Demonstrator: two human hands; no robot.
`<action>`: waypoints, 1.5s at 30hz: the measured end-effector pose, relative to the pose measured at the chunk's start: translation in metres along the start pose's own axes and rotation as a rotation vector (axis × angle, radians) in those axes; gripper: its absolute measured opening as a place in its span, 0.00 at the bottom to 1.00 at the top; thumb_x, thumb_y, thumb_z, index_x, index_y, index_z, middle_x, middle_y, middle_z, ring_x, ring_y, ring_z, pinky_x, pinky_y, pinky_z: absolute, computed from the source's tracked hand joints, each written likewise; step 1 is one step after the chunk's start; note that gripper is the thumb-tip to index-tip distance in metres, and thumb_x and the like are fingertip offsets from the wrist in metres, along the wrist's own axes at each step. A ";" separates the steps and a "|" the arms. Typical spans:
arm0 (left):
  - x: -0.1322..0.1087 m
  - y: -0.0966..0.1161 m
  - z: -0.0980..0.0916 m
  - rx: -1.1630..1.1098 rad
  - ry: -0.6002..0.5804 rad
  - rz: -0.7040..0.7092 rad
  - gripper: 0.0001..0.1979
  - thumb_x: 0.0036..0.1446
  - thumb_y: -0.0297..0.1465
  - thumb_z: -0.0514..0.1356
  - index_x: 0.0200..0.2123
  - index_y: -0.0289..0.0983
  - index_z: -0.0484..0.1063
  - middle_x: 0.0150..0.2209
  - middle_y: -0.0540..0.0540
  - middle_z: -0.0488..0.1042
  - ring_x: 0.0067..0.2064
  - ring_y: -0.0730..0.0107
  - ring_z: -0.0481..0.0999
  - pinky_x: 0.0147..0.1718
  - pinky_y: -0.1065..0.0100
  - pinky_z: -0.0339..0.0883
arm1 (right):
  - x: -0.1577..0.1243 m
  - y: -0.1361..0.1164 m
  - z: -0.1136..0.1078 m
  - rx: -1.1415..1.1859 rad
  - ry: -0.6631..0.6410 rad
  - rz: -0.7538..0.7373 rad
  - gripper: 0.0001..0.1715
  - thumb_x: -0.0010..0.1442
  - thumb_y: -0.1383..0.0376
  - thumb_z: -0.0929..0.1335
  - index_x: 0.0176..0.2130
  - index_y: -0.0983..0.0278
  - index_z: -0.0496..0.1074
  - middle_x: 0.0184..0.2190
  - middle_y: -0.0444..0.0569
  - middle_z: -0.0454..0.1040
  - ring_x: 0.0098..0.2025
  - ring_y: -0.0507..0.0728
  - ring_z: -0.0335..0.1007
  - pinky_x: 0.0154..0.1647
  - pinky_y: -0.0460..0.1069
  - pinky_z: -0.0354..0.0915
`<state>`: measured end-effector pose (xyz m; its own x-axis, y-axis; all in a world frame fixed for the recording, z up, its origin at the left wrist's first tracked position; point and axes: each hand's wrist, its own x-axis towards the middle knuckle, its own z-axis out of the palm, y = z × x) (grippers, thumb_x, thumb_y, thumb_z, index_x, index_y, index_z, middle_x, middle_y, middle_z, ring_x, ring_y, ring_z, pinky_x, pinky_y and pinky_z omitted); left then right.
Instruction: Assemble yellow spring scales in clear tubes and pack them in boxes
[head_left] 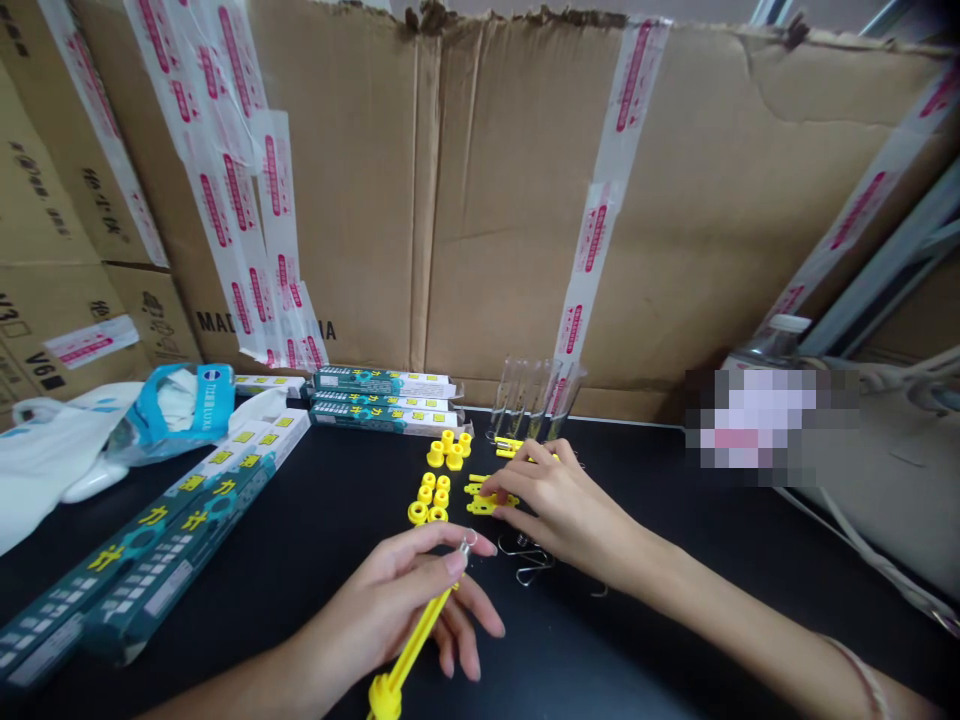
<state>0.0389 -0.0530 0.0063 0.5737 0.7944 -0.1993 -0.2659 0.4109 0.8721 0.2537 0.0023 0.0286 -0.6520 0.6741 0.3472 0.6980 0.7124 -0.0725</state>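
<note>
My left hand [390,600] holds a long yellow plastic rod [412,640] between its fingers, with a small metal spring or ring [466,545] at the rod's upper end. My right hand [559,500] rests its fingertips on flat yellow plastic pieces [487,503]. Bent wire hooks [525,562] lie just below that hand, partly under it. Further yellow parts stand in two small groups: plastic bushings [448,448] at the back and rings [427,500] nearer me. More yellow pieces [514,447] lie behind my right fingers.
Teal-and-white boxes [142,560] lie on the black table [300,570] at left, with more [382,410] stacked at the back. Glass tubes [525,400] stand behind the parts. A blue packet [180,410] and white plastic bag [52,470] sit far left, before a taped cardboard wall [487,200].
</note>
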 end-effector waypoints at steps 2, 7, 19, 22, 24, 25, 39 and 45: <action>0.001 -0.002 0.001 0.059 -0.004 0.035 0.27 0.51 0.49 0.69 0.43 0.35 0.71 0.28 0.43 0.81 0.22 0.69 0.78 0.20 0.73 0.64 | 0.001 -0.002 -0.001 -0.020 -0.005 -0.020 0.07 0.61 0.70 0.72 0.41 0.62 0.78 0.35 0.48 0.82 0.41 0.62 0.70 0.42 0.57 0.56; -0.002 -0.005 0.006 0.212 0.046 0.071 0.29 0.51 0.54 0.66 0.43 0.36 0.70 0.29 0.44 0.80 0.18 0.74 0.73 0.14 0.76 0.57 | 0.001 -0.006 0.002 -0.049 0.022 -0.033 0.06 0.61 0.71 0.71 0.38 0.64 0.79 0.32 0.50 0.81 0.41 0.62 0.68 0.45 0.58 0.56; -0.003 -0.002 0.007 0.272 0.090 0.082 0.28 0.52 0.54 0.64 0.42 0.36 0.70 0.27 0.47 0.77 0.17 0.79 0.64 0.13 0.78 0.54 | -0.003 -0.011 0.001 0.221 0.192 0.163 0.06 0.60 0.71 0.66 0.31 0.64 0.72 0.30 0.51 0.77 0.37 0.61 0.71 0.44 0.60 0.62; -0.003 -0.005 0.004 0.273 0.101 0.112 0.27 0.54 0.53 0.64 0.43 0.36 0.71 0.27 0.48 0.76 0.18 0.80 0.62 0.13 0.78 0.53 | -0.008 -0.018 -0.001 0.420 0.188 0.241 0.09 0.66 0.65 0.64 0.34 0.63 0.69 0.29 0.47 0.78 0.29 0.55 0.73 0.33 0.50 0.69; -0.003 -0.008 0.002 0.266 0.101 0.136 0.26 0.54 0.52 0.64 0.43 0.35 0.72 0.27 0.49 0.74 0.18 0.81 0.59 0.13 0.78 0.51 | -0.012 -0.024 0.000 0.667 0.150 0.306 0.13 0.70 0.59 0.62 0.36 0.63 0.68 0.29 0.47 0.78 0.26 0.52 0.73 0.26 0.46 0.69; -0.003 -0.008 0.000 0.259 0.096 0.142 0.26 0.55 0.52 0.65 0.43 0.35 0.72 0.27 0.50 0.74 0.18 0.82 0.57 0.13 0.78 0.50 | -0.014 -0.027 0.001 0.864 0.123 0.358 0.15 0.69 0.56 0.63 0.36 0.64 0.68 0.29 0.47 0.78 0.26 0.52 0.73 0.24 0.45 0.69; -0.001 -0.009 -0.005 0.232 0.069 0.120 0.26 0.54 0.52 0.66 0.43 0.36 0.72 0.26 0.52 0.73 0.17 0.83 0.54 0.12 0.79 0.46 | -0.029 -0.041 0.012 1.619 0.122 0.634 0.23 0.54 0.52 0.77 0.40 0.68 0.79 0.28 0.47 0.76 0.25 0.48 0.69 0.24 0.41 0.68; -0.001 -0.007 -0.003 0.230 0.075 0.109 0.28 0.52 0.53 0.67 0.42 0.35 0.71 0.25 0.52 0.73 0.17 0.84 0.54 0.12 0.80 0.46 | -0.028 -0.046 0.005 1.695 0.101 0.661 0.21 0.58 0.56 0.76 0.45 0.68 0.78 0.35 0.51 0.79 0.31 0.51 0.76 0.33 0.45 0.74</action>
<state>0.0375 -0.0554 -0.0009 0.4900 0.8629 -0.1236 -0.1353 0.2153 0.9671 0.2380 -0.0487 0.0171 -0.3612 0.9286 -0.0857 -0.2578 -0.1877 -0.9478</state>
